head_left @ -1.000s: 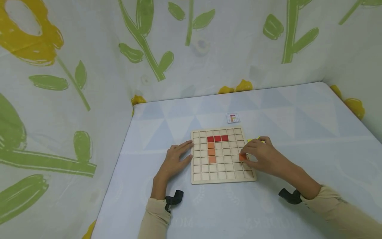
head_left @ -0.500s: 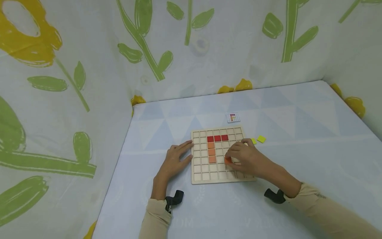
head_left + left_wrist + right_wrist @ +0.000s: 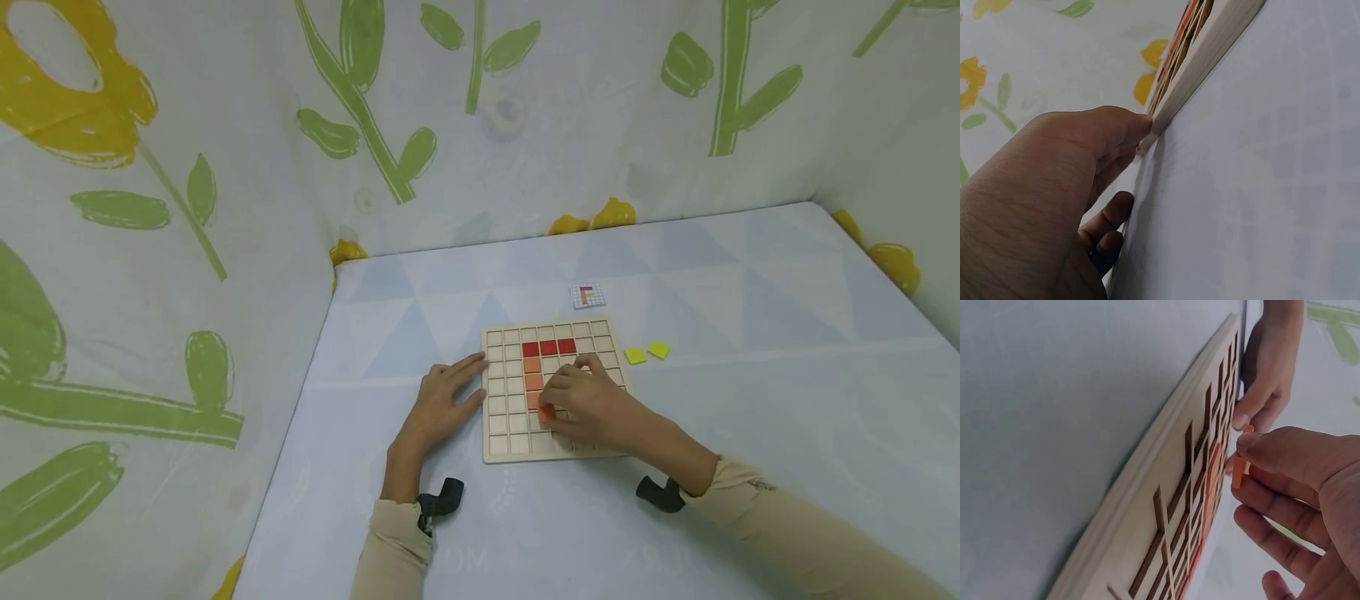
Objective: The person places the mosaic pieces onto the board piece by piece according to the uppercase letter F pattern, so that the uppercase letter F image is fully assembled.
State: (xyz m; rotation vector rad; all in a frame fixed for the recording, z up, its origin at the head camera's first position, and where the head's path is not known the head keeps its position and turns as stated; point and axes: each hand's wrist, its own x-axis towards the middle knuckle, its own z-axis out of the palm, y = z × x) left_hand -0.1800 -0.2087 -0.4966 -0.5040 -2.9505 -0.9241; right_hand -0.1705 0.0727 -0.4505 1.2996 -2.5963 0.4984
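A wooden grid board lies on the table, with a row of red tiles and a column of orange tiles below its left end. My right hand pinches an orange tile between thumb and fingers, over the board near the lower end of the orange column. In the right wrist view that tile is tipped on edge, above the grid. My left hand rests at the board's left edge with fingers extended, and its thumb touches the wooden side in the left wrist view.
Two yellow tiles lie on the table just right of the board. Behind the board is a small card printed with a coloured grid pattern. Flower-printed cloth walls in the table at the back and sides.
My right hand has carried the orange tile leftward from the board's right edge to beside the orange column, uncovering the yellow tiles. The left hand has stayed at the board's edge.
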